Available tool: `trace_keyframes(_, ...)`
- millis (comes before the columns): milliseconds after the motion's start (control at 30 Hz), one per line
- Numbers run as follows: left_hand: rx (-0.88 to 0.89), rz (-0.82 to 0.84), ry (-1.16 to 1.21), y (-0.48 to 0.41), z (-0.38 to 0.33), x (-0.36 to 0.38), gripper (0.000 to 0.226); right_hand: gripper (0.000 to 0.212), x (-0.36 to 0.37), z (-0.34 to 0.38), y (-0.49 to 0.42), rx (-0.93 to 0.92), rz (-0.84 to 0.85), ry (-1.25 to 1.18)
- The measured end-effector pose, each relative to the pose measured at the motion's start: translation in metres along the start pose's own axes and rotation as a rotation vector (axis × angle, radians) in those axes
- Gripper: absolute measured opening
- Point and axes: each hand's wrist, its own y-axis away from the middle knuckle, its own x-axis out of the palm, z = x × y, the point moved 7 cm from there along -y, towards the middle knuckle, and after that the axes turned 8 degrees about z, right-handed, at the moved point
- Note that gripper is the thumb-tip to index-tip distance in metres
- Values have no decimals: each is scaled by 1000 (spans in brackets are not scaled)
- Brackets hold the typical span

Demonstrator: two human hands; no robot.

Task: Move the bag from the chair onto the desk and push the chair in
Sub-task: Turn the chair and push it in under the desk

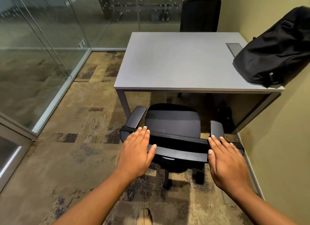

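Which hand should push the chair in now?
Probably both: the left hand and right hand lie flat at opposite ends of the chair backrest. The bag is already on the desk.

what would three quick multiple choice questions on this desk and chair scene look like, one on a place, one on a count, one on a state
1. Where is the black bag?
A. on the seat of the near chair
B. on the right end of the desk
C. on the carpet

2. How many office chairs show?
A. one
B. two
C. three

3. How do the hands meet the near chair's backrest?
A. both flat and open on its top edge
B. only one touches it
C. both hang clear of it

Answers:
1 B: the bag lies on the desk by the wall, and the near chair has a bare seat.
2 B: the near chair, plus a far chair behind the desk.
3 A: the left hand and right hand rest with fingers spread on the backrest.
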Motion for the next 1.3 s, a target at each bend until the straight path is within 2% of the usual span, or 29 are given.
trace_keyframes(833,15,-13,30,-100,-8,-1,68,61,-7,-33,-102,-67,10,32)
trace_keyframes(1300,9,-48,63,-155,-14,10,72,55,-9,-63,-163,-35,0,43)
